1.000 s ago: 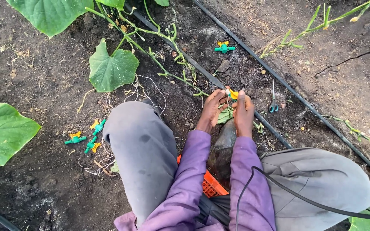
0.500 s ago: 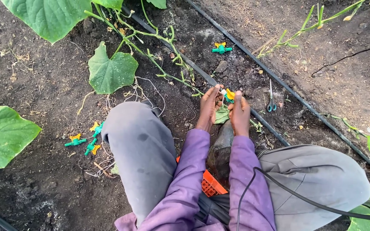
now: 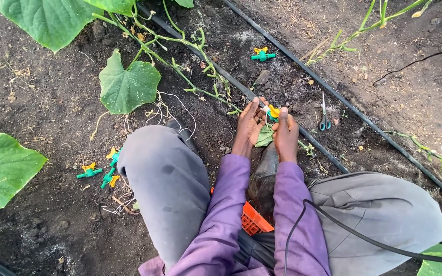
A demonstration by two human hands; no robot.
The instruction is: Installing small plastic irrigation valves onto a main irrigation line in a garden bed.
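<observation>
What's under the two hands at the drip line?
Between the left hand and right hand a green and yellow valve sits on the black drip line, with a small leaf below. The fitting's joint itself is covered by fingers.
</observation>
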